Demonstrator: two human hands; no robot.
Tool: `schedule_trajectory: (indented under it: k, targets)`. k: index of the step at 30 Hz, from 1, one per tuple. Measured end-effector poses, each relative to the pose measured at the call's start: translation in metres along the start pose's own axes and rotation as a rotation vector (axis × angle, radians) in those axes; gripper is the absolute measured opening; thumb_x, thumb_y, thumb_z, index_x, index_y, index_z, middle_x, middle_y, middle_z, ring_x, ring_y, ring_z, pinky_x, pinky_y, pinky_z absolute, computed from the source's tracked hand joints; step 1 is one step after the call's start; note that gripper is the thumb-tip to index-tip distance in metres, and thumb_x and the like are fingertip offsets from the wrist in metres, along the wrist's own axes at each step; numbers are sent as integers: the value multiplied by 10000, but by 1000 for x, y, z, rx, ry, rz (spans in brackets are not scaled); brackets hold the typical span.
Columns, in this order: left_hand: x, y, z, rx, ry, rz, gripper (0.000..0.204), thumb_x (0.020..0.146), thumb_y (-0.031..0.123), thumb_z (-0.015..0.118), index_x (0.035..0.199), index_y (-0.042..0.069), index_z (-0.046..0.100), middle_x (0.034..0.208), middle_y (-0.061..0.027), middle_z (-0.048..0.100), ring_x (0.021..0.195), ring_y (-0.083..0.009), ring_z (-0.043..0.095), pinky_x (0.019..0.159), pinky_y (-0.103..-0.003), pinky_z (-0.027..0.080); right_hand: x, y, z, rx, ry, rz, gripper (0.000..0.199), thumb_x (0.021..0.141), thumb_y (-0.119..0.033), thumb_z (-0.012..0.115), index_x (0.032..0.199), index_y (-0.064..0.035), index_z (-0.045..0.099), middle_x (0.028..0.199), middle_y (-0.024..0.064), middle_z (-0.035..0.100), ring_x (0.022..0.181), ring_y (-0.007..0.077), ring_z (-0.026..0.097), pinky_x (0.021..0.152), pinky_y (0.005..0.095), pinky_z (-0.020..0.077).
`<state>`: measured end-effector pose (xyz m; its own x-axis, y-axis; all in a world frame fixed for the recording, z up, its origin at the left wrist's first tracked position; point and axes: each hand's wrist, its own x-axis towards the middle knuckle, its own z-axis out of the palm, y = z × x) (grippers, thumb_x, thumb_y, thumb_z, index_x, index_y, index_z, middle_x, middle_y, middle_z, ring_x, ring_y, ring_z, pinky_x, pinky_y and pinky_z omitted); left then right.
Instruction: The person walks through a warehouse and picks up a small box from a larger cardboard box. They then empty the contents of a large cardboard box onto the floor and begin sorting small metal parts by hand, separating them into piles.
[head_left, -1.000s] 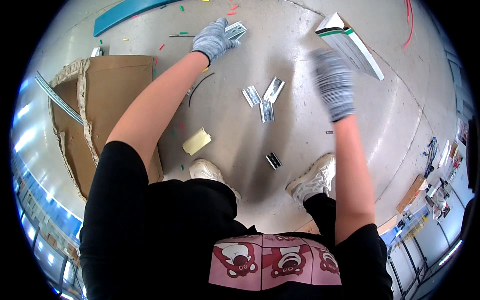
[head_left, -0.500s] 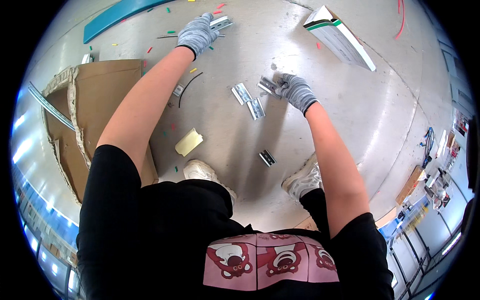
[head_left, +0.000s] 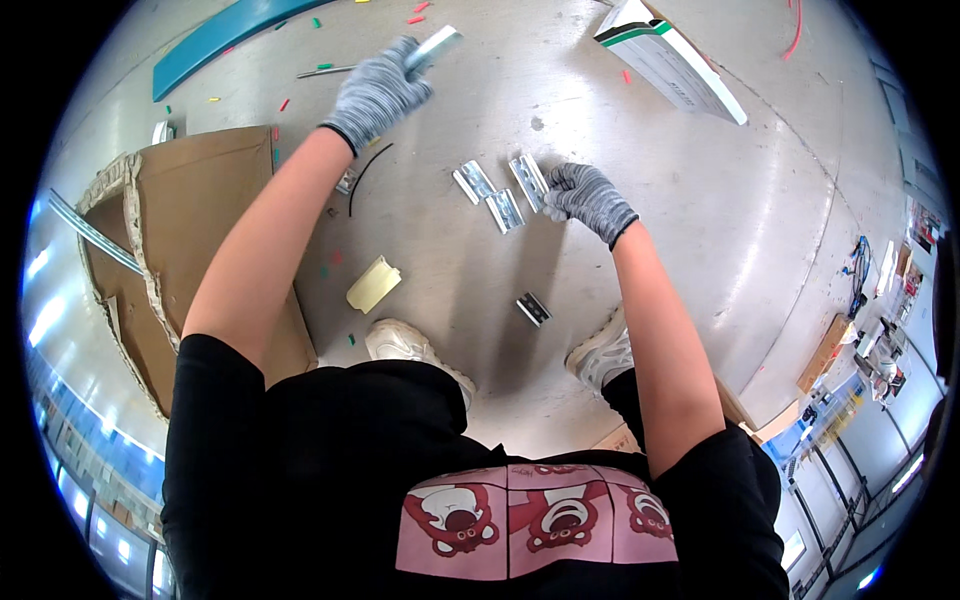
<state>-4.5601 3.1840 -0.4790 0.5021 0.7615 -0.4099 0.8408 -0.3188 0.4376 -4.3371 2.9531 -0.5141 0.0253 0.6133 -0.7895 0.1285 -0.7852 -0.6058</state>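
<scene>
My left hand (head_left: pixel 377 95), in a grey knitted glove, is closed around a short piece of metal rail (head_left: pixel 436 48) above the floor at the upper left. The rail is blurred. Closer to the middle, my gloved right hand (head_left: pixel 590 202) has its fingers bent against the edge of a slotted rail piece (head_left: pixel 528 182). That piece is beside two similar short pieces, one rail piece (head_left: pixel 474 182) to the left and another rail piece (head_left: pixel 505 210) just below. Nearer my feet lies one more short rail piece (head_left: pixel 534 309), apart from the others.
A torn cardboard box (head_left: pixel 205 195) stands at the left, long metal strips (head_left: pixel 95 230) sticking out. A white box (head_left: pixel 672 65) with a green stripe lies at the upper right. A yellow piece (head_left: pixel 374 285), a thin rod (head_left: pixel 325 71) and a black wire (head_left: pixel 366 178) are on the floor.
My left hand has lifted the rail piece off the floor and drawn slightly nearer. My right hand has turned its rail piece more upright and brought it beside the other two.
</scene>
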Motion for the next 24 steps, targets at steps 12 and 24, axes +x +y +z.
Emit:
schedule_trajectory:
  k: [12, 24]
  targets:
    - [-62, 11, 83, 368, -301, 593, 422, 765, 234, 695, 1132, 75, 561, 1054, -109, 586, 981, -272, 600, 840, -376, 498, -51, -45, -21, 31, 500, -362, 128, 848, -98, 656, 952, -25, 637, 803, 39, 636, 730, 112, 580, 672, 257, 503]
    - [-76, 60, 100, 394, -374, 909, 343, 741, 222, 671, 1035, 61, 603, 1219, -151, 540, 1156, -307, 511, 974, -370, 426, -40, -112, -205, -603, 1128, -486, 246, 897, -233, 608, 1016, -22, 655, 910, 48, 681, 842, 147, 621, 777, 279, 476]
